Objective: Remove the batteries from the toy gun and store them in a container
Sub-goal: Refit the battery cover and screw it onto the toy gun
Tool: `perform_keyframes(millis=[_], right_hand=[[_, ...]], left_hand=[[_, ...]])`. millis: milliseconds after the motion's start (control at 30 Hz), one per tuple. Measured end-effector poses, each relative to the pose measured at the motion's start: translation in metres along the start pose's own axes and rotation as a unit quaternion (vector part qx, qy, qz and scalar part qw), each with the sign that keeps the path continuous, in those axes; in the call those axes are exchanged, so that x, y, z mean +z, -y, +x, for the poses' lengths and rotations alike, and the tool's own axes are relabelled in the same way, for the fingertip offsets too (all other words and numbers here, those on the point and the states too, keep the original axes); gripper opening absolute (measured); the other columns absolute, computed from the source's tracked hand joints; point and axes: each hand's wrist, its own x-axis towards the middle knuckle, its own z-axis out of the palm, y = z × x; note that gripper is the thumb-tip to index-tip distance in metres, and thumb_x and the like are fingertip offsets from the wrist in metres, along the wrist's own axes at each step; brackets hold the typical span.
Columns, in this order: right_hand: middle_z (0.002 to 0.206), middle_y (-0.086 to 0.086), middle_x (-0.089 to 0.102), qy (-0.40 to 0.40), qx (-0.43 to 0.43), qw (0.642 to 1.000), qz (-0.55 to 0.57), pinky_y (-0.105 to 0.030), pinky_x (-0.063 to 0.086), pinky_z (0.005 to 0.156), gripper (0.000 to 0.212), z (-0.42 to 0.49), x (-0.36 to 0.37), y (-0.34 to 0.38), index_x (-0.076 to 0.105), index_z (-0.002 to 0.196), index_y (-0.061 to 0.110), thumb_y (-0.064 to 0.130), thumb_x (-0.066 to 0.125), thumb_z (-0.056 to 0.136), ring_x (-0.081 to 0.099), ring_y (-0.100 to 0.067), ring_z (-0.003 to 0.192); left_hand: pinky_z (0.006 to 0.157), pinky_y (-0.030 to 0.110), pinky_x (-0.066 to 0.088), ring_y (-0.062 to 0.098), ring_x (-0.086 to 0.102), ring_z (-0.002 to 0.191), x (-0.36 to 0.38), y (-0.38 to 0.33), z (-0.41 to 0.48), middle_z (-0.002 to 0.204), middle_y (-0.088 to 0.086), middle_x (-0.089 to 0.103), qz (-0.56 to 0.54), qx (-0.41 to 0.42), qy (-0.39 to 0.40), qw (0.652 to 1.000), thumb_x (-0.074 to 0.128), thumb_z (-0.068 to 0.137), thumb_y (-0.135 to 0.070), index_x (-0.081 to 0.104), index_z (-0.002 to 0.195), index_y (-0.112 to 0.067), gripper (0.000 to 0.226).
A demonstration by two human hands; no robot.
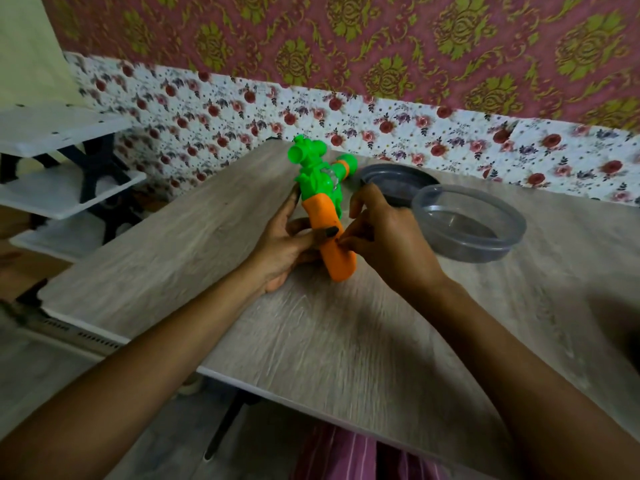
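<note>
The left hand (287, 244) grips the toy gun (322, 206) by its orange handle, thumb across it, over the table (311, 341). The right hand (384, 233) pinches the handle's right edge with curled fingertips. The open container (467, 252) stands just right of that hand.

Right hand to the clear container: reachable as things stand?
Likely yes. The right hand is busy at the toy gun, but the open container sits just right of it, nothing between.
</note>
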Motion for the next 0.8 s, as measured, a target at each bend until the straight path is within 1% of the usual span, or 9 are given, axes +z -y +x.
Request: perform_keyframes(millis=[67, 133, 233, 367, 467, 533, 633, 700, 800], right_hand=[[0.085, -0.006, 0.072, 0.006, -0.006, 1.000, -0.002, -0.038, 0.051, 0.076, 0.036, 0.003, -0.002, 0.002, 0.040, 0.092, 0.017, 0.001, 0.068, 0.077, 0.066, -0.018, 0.079], [0.085, -0.007, 0.071, -0.001, -0.009, 1.000, -0.004, -0.042, 0.051, 0.075, 0.037, 0.006, -0.002, 0.001, 0.038, 0.089, 0.018, 0.000, 0.069, 0.076, 0.066, -0.020, 0.078], [0.082, -0.008, 0.068, -0.026, -0.008, 1.000, 0.004, -0.047, 0.052, 0.073, 0.038, 0.006, 0.002, -0.001, 0.037, 0.086, 0.018, -0.001, 0.068, 0.075, 0.066, -0.025, 0.079], [0.071, 0.004, 0.063, -0.068, 0.004, 0.997, 0.039, -0.044, 0.053, 0.071, 0.037, 0.000, 0.009, -0.006, 0.040, 0.083, 0.018, -0.002, 0.070, 0.073, 0.067, -0.019, 0.075], [0.066, 0.012, 0.060, -0.086, 0.044, 0.991, 0.094, -0.035, 0.055, 0.068, 0.045, 0.000, 0.012, -0.011, 0.039, 0.077, 0.027, -0.001, 0.073, 0.070, 0.065, -0.007, 0.067], [0.068, 0.010, 0.062, -0.106, 0.072, 0.981, 0.143, -0.032, 0.056, 0.068, 0.049, -0.001, 0.015, -0.013, 0.038, 0.074, 0.031, -0.001, 0.075, 0.069, 0.066, -0.007, 0.069], [0.070, 0.008, 0.062, -0.143, 0.054, 0.983, 0.106, -0.028, 0.054, 0.066, 0.040, -0.009, 0.021, -0.010, 0.043, 0.076, 0.028, 0.004, 0.075, 0.072, 0.065, -0.009, 0.069], [0.074, 0.006, 0.063, -0.149, 0.027, 0.987, 0.060, -0.031, 0.054, 0.066, 0.027, -0.016, 0.025, -0.008, 0.050, 0.085, 0.019, 0.009, 0.073, 0.075, 0.064, -0.012, 0.070], [0.081, -0.004, 0.070, -0.166, -0.047, 0.985, -0.003, -0.043, 0.055, 0.058, 0.017, -0.024, 0.034, -0.007, 0.050, 0.094, 0.018, 0.025, 0.059, 0.081, 0.068, -0.026, 0.070]], left_hand=[[0.060, 0.031, 0.057, 0.014, 0.070, 0.080, -0.001, 0.001, 0.001, 0.110, 0.011, 0.064, 0.003, 0.003, -0.001, 1.000, 0.094, 0.022, -0.041, 0.021, 0.147, -0.037, 0.145], [0.062, 0.032, 0.058, 0.017, 0.068, 0.083, 0.001, 0.001, -0.001, 0.115, 0.015, 0.060, 0.013, -0.001, -0.006, 1.000, 0.093, 0.041, -0.028, 0.020, 0.148, -0.037, 0.129], [0.060, 0.028, 0.058, 0.018, 0.064, 0.083, 0.001, 0.002, -0.002, 0.110, 0.014, 0.060, 0.036, 0.011, -0.016, 0.999, 0.066, 0.078, 0.002, 0.014, 0.149, -0.033, 0.095], [0.059, 0.026, 0.057, 0.018, 0.063, 0.085, -0.001, 0.001, -0.002, 0.101, 0.009, 0.062, 0.039, 0.018, -0.015, 0.999, 0.059, 0.082, 0.003, 0.012, 0.149, -0.033, 0.090], [0.064, 0.029, 0.058, 0.019, 0.063, 0.090, 0.001, -0.002, -0.004, 0.106, 0.011, 0.062, 0.043, 0.014, -0.013, 0.999, 0.073, 0.072, -0.004, 0.011, 0.150, -0.033, 0.103], [0.067, 0.032, 0.058, 0.020, 0.063, 0.093, 0.001, -0.003, -0.004, 0.111, 0.013, 0.061, 0.049, 0.008, -0.011, 0.999, 0.082, 0.059, -0.011, 0.012, 0.149, -0.033, 0.117], [0.062, 0.031, 0.059, 0.016, 0.068, 0.084, 0.000, -0.003, -0.003, 0.103, 0.009, 0.065, 0.027, 0.011, -0.014, 0.999, 0.092, 0.037, -0.035, 0.016, 0.148, -0.036, 0.135], [0.059, 0.030, 0.058, 0.012, 0.070, 0.077, 0.000, -0.001, -0.001, 0.101, 0.008, 0.066, 0.012, 0.015, -0.011, 1.000, 0.092, 0.019, -0.047, 0.017, 0.147, -0.037, 0.150], [0.055, 0.028, 0.056, 0.012, 0.070, 0.072, 0.000, -0.001, -0.002, 0.104, 0.011, 0.063, 0.003, 0.016, -0.006, 1.000, 0.093, 0.015, -0.047, 0.017, 0.147, -0.037, 0.152]])
